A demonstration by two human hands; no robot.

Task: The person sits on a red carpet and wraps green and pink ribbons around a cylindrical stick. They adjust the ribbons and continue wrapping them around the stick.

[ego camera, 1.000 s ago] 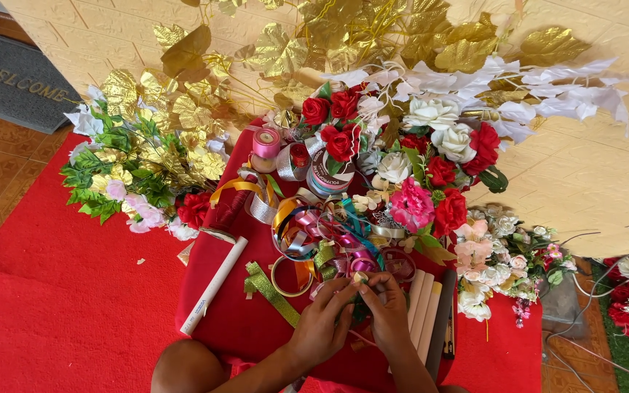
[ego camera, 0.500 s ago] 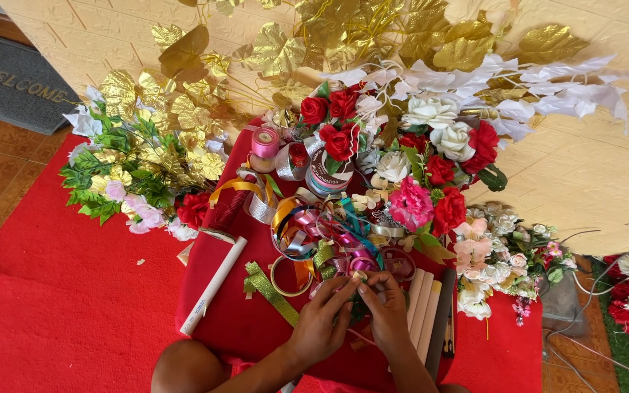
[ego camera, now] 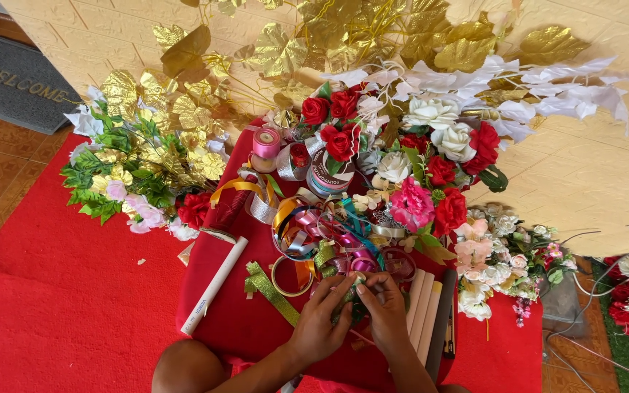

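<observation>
Two hands working a small green sprig beside a tangle of ribbons

Left hand (ego camera: 322, 320) and right hand (ego camera: 384, 309) meet just below the ribbon pile (ego camera: 329, 233), fingers (ego camera: 343, 287) pinched shut around the green sprig (ego camera: 349, 304), on the red-covered desk (ego camera: 234, 327).

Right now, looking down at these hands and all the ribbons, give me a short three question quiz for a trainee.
1. True or false: both hands meet over the ribbon pile at the near edge of the red cloth.
2. What lies on the cloth to the left of the left hand? A) a white tube B) a pair of scissors C) a glass jar
3. Fill in: the right hand sits beside a row of pale ____ sticks.

Key
1. True.
2. A, the white tube.
3. Flat; the sticks lie side by side, right of that hand.
</observation>
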